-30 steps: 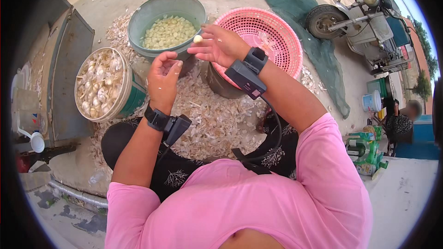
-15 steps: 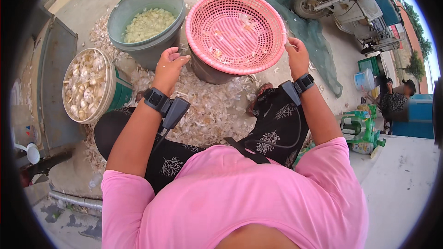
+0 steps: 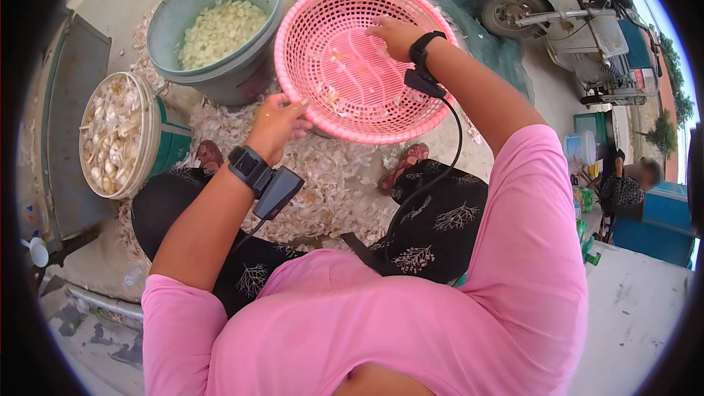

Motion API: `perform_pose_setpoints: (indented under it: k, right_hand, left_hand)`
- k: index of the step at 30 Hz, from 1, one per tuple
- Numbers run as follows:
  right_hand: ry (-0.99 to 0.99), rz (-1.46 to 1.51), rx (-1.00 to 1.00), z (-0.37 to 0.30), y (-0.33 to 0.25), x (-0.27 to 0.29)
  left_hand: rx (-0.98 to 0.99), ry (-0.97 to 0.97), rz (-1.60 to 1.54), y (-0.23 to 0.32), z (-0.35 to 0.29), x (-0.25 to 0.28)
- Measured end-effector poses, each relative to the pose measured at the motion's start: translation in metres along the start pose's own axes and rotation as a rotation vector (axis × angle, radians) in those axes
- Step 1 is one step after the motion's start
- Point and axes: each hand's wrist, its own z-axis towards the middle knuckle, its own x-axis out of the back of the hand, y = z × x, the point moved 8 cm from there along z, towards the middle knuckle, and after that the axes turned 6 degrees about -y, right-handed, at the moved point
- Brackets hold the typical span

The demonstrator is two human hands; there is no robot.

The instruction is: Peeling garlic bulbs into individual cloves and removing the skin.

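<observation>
A round pink plastic basket (image 3: 339, 128) with a perforated wall sits on top of a dark container that is mostly hidden. Inside it lie a few papery garlic skins (image 3: 334, 95). My right hand (image 3: 400, 38) reaches over the far part of the basket, fingers curled downward and drawn together; whatever is in them is hidden. At the basket's near left rim my left hand (image 3: 277, 126) is open and seems empty, thumb and fingers apart. Left of the basket stands a grey-green bucket (image 3: 213, 77) with pale peeled garlic cloves (image 3: 220, 33) in it.
A white-rimmed green bucket (image 3: 170, 148) of unpeeled garlic (image 3: 114, 132) stands at the left. Loose garlic skins (image 3: 315, 194) cover the ground between my feet. A green net (image 3: 506, 59), a motor tricycle (image 3: 565, 26) and another person (image 3: 623, 183) are at the right.
My right hand has moved from beside the basket's right rim to inside the basket, over the spot where a clump of skins lay. My left hand has come closer to the near left rim.
</observation>
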Motion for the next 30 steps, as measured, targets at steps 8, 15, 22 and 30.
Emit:
perform_pose_setpoints:
  k: [8, 15, 22, 30]
  right_hand:
    - [0.019, -0.221, 0.048, 0.02, 0.024, -0.031]
    - [-0.201, -0.218, -0.011, -0.022, 0.03, -0.052]
    - [-0.774, 0.373, 0.068, -0.075, -0.048, -0.078]
    - [-0.307, 0.271, -0.288, -0.038, 0.019, -0.012]
  left_hand:
    - [0.004, 0.006, -0.062, -0.002, 0.001, 0.002]
    - [-0.028, 0.028, -0.008, -0.005, 0.008, 0.005]
    - [-0.059, -0.005, -0.012, -0.005, 0.008, 0.005]
    - [-0.05, 0.013, -0.014, -0.003, 0.005, 0.005]
